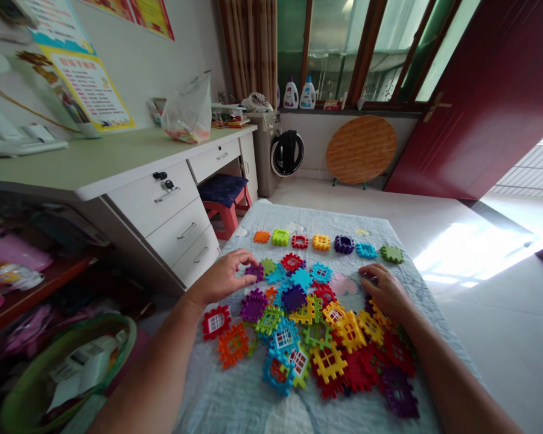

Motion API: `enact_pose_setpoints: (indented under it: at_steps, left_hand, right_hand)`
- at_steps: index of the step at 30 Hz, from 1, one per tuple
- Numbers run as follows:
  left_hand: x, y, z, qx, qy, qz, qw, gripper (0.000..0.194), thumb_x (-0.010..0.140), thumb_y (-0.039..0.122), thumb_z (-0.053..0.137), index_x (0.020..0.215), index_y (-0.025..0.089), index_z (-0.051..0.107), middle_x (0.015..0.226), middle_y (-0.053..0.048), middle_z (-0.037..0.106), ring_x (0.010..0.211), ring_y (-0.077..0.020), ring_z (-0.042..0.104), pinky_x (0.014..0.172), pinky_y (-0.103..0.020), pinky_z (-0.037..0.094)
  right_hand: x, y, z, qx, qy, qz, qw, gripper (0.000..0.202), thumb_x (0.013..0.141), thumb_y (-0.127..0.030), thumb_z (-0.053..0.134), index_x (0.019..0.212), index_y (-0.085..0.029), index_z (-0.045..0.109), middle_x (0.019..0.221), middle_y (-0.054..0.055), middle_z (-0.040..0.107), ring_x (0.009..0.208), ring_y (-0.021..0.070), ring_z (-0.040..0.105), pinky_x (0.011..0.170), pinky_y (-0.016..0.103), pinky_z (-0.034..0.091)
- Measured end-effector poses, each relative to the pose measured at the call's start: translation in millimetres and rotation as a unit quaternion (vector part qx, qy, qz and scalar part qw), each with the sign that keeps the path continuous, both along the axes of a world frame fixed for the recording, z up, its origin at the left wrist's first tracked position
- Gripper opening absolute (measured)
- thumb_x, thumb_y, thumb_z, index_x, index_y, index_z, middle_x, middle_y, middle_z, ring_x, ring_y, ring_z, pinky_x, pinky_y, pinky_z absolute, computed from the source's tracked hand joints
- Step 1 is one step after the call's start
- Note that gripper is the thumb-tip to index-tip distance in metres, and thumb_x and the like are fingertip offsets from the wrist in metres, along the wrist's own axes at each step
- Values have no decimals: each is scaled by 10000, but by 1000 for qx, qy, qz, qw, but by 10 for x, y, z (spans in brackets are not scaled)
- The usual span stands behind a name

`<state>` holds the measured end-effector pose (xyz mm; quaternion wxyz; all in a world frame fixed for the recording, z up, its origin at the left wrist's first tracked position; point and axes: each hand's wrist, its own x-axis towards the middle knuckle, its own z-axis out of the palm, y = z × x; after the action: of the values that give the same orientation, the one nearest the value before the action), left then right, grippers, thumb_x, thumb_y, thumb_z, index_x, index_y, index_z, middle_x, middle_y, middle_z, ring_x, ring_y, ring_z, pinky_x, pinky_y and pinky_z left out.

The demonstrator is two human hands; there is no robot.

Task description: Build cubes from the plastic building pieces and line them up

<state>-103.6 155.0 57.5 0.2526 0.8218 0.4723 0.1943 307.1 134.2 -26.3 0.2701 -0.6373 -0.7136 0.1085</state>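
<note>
At the left edge of a pile of toothed plastic building blocks, my left hand (226,276) has its thumb and index finger closed around a purple block (254,272). A green block (268,266) lies just beyond it. My right hand (384,283) hovers low over the right side of the pile, fingers loosely apart, with nothing visible in it. Yellow blocks (350,331) lie below that hand. Also in the pile are a light blue block (302,278), a dark purple block (294,298) and a red block (292,262). Some blocks overlap and hide others.
Across the far part of the cloth-covered table (298,217) runs a row of several blocks, from an orange block (261,237) to a green block (392,254). A white desk (117,163) stands left, with a stool (224,190) beside it. A green basket (22,398) sits lower left.
</note>
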Motion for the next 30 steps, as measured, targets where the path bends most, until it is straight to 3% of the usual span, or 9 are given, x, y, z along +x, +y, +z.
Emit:
enact_pose_setpoints:
  at_steps: [4, 7, 10, 17, 21, 25, 30]
  left_hand:
    - [-24, -210, 210, -80, 54, -117, 988, 324, 705, 319, 691, 1013, 251, 618, 1084, -10, 601, 1060, -218, 519, 947, -314, 380]
    - [-15, -307, 147, -101, 94, -148, 979, 470, 655, 276, 718, 1107, 253, 593, 1120, -28, 584, 1089, -247, 493, 957, -335, 375]
    - [2, -326, 21, -95, 102, -150, 979, 389, 673, 232, 667, 1058, 229, 613, 1075, -36, 595, 1029, -236, 524, 915, -317, 400]
    - [12, -290, -15, -82, 69, -116, 987, 192, 731, 242, 576, 896, 198, 663, 906, -21, 663, 868, -178, 587, 825, -260, 422]
    - [-24, -259, -79, -109, 13, -58, 992, 241, 823, 305, 492, 935, 198, 677, 867, -2, 686, 797, -160, 604, 737, -235, 432]
    - [-18, -190, -222, -69, -31, 23, 997, 304, 887, 337, 400, 950, 182, 654, 767, 7, 657, 711, -150, 586, 670, -235, 431]
    - [56, -146, -321, 0, -34, 63, 997, 241, 888, 297, 428, 955, 198, 637, 934, -27, 667, 879, -176, 603, 819, -277, 442]
  right_hand:
    - [20, 9, -24, 4, 1, 2, 1000, 237, 779, -301, 512, 952, -198, 637, 993, 71, 615, 872, 213, 587, 820, 350, 457]
    - [23, 11, -27, 7, 5, 2, 1000, 244, 773, -305, 515, 948, -196, 644, 993, 73, 619, 873, 217, 589, 817, 352, 458]
    - [16, 9, -20, 6, 7, -1, 1000, 250, 771, -304, 514, 951, -195, 648, 996, 74, 617, 870, 214, 591, 811, 348, 459]
    - [12, 12, -21, -1, 2, -1, 1000, 244, 785, -308, 508, 951, -185, 638, 987, 75, 608, 875, 213, 583, 821, 347, 456]
    - [17, 13, -22, -9, -2, 1, 1000, 238, 794, -300, 503, 962, -190, 631, 999, 72, 601, 881, 210, 582, 820, 346, 454]
    - [15, 11, -19, -13, -3, -1, 1000, 235, 791, -294, 507, 963, -192, 629, 999, 69, 598, 880, 206, 581, 819, 340, 453]
    - [1, 7, -10, -9, -2, -2, 1000, 237, 790, -292, 505, 963, -189, 630, 995, 70, 598, 874, 204, 581, 816, 337, 453]
